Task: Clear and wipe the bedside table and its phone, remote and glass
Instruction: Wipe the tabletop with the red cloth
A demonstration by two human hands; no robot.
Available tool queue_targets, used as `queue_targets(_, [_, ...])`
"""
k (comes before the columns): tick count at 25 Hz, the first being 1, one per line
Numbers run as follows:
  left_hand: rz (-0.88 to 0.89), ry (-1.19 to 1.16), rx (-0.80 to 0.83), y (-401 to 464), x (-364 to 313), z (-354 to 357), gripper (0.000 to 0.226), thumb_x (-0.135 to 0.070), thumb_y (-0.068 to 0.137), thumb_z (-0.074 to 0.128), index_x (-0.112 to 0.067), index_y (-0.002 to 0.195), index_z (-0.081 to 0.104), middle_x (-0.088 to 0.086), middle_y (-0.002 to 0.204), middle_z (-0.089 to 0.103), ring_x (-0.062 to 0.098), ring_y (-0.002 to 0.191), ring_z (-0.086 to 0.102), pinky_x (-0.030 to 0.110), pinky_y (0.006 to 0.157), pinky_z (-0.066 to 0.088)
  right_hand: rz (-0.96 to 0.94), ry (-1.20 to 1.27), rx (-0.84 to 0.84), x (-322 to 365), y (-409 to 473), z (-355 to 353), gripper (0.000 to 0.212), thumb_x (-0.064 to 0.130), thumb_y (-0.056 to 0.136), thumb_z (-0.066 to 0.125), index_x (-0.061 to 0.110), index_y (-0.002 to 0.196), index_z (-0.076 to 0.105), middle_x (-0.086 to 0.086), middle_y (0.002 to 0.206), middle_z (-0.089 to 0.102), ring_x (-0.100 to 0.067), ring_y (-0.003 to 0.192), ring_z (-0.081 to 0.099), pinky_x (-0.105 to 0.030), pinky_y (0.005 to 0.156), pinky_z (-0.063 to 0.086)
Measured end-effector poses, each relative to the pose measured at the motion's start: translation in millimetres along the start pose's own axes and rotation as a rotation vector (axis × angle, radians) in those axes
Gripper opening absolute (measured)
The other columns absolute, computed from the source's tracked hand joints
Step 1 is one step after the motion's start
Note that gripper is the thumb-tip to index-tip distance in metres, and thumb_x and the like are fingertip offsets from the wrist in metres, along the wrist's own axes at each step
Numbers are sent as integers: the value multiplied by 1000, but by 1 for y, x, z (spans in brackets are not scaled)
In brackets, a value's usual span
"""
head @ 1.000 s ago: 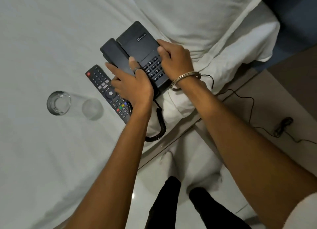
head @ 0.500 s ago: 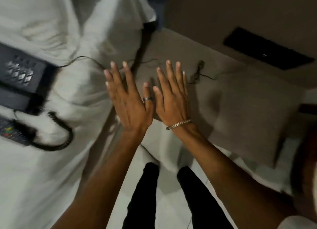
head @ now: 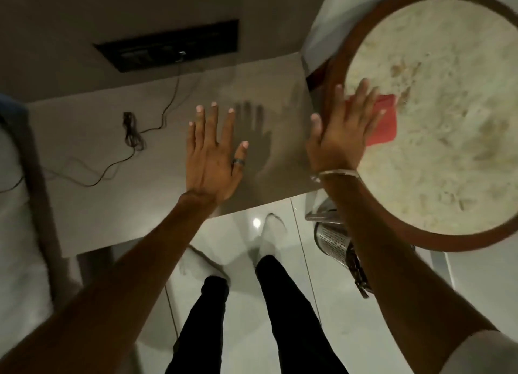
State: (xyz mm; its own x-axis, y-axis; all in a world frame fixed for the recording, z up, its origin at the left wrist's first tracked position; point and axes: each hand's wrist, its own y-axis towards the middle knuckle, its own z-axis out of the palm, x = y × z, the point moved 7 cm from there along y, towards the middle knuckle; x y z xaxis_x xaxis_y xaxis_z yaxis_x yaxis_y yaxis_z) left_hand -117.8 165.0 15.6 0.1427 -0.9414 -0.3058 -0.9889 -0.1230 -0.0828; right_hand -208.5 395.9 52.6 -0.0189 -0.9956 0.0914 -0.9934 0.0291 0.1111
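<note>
1. As we look down past our black trouser legs [head: 291,312] to the pale floor [head: 330,317], a perforated metal bin [head: 333,241] stands by our right forearm; its contents are hidden.
2. Our left hand [head: 213,160] hovers flat over the grey bedside tabletop [head: 98,185], fingers [head: 200,124] spread wide, holding nothing.
3. Our right hand [head: 339,132], fingers open, reaches over the wooden rim of the round tabletop [head: 437,138] and partly covers a red cloth [head: 384,126]; contact is unclear.
4. A loose black cable [head: 131,132] lies on the bedside tabletop, leaving its right half bare.
</note>
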Motion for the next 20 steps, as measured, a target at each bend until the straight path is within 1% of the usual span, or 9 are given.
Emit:
queue_targets(3, [21,29,36,9,-9,18,69,-52,110,29,-11,166,26,24,173,15,42,162,7,53,131,8,271,-3,149,-51,26,20,84,70,91,40,24,159,25,-29,166,8,-52,154,6,-69,121,11])
queue_targets(5, [36,23,57,12,-14,32,69,-50,109,30,-9,164,29,25,172,18,43,162,8,54,130,10,318,-21,215,-53,33,32,85,73,89,39,26,158,24,-32,165,10,-52,151,16,-66,119,19])
queue_targets(7, [18,10,78,11,-13,42,68,-49,109,31,-9,164,30,25,172,19,43,162,8,54,130,10,272,-86,212,-35,34,33,74,63,92,44,25,154,31,-33,162,19,-50,144,32,-61,114,29])
queue_targets(10, [-55,-15,102,8,4,50,67,-49,109,29,-10,164,29,24,172,19,42,162,7,53,129,9,3,-93,216,12,21,33,65,39,84,62,21,144,44,-28,155,37,-47,129,47,-57,107,41])
queue_targets(13, [-111,-18,96,5,37,63,68,-49,109,30,-11,165,25,23,173,18,41,162,7,52,129,9,-254,79,99,55,17,41,75,35,68,65,22,141,53,-18,148,51,-42,126,54,-53,104,43])
queue_targets(15, [-120,-17,119,10,65,77,69,-51,109,28,-11,166,22,23,173,18,42,162,9,54,130,13,-409,147,159,82,11,66,83,39,72,60,21,152,42,-16,157,43,-40,142,43,-56,114,35])
queue_targets(16, [-132,-14,138,14,82,85,70,-53,109,26,-12,166,20,22,173,17,41,162,9,55,130,13,-511,132,285,97,2,89,86,43,80,56,17,158,29,-16,163,34,-38,151,30,-60,120,25])
queue_targets(18, [-178,0,146,24,114,101,72,-56,108,21,-18,168,14,17,176,10,40,163,5,55,131,9,-745,-4,498,117,-28,141,93,65,93,42,12,162,7,-12,170,13,-30,159,7,-66,123,7])
queue_targets(20, [-223,45,99,32,126,113,70,-57,108,17,-25,169,6,13,177,3,38,163,1,54,131,2,-816,-39,504,119,-38,167,93,78,93,24,17,162,14,-6,171,10,-27,159,6,-68,122,4])
